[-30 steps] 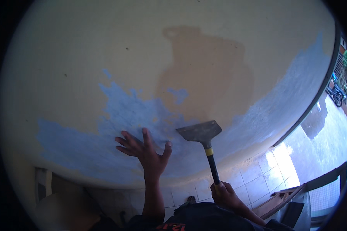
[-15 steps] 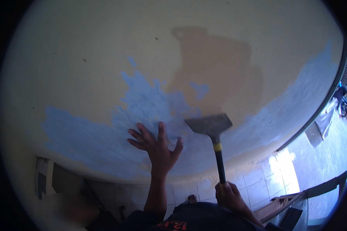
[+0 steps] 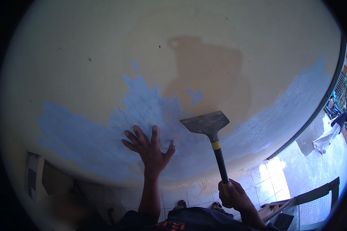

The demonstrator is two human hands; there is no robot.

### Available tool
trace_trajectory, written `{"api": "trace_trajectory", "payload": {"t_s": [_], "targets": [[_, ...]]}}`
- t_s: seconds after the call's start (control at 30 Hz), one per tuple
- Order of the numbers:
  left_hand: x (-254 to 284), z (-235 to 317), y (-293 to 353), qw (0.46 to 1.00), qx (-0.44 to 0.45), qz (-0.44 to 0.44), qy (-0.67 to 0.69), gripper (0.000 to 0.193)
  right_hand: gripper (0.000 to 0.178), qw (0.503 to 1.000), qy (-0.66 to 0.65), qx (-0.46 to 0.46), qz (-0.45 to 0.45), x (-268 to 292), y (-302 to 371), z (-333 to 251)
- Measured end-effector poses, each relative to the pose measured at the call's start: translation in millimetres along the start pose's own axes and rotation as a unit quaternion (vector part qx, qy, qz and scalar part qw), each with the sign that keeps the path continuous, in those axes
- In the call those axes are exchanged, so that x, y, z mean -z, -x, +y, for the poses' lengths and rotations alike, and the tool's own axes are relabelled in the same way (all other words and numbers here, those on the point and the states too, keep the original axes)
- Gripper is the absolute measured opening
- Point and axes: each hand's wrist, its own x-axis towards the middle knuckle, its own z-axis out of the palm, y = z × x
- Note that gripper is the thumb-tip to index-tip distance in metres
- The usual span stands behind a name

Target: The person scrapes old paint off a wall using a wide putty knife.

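Observation:
In front of me rises a wall (image 3: 115,42) with cream paint above and a bared blue-grey patch (image 3: 75,134) with ragged edges below. My left hand (image 3: 150,151) is spread against the blue-grey part, fingers apart and holding nothing. My right hand (image 3: 231,194) is wrapped round the handle of a long-handled scraper (image 3: 219,163). Its wide metal blade (image 3: 206,122) lies at the wall, up and to the right of my left hand, near the edge of the cream paint. Whether the blade's edge touches the paint I cannot tell.
Floor tiles (image 3: 173,198) run along the wall's foot, where crumbs of debris lie. At lower right stands a wooden frame with mesh (image 3: 316,211). Beyond the wall's right edge, a person in dark and pale clothing (image 3: 335,129) is near a motorcycle. A blurred shape sits lower left.
My view has shifted a little, showing more of the floor and my feet. The scraper and my left hand keep nearly the same places on the wall. The person at far right shows more fully.

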Motion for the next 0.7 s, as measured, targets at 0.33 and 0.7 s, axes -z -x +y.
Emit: {"api": "trace_trajectory", "payload": {"t_s": [0.33, 0.7], "targets": [[4, 4, 1, 1.000, 0.007, 0.020, -0.015, 0.086, 0.066, 0.976, -0.085, 0.076, -0.186, 21, 7, 0], [0, 0, 1, 0.999, -0.004, 0.021, -0.026, 0.087, 0.066, 0.979, -0.077, 0.148, -0.116, 23, -5, 25]]}}
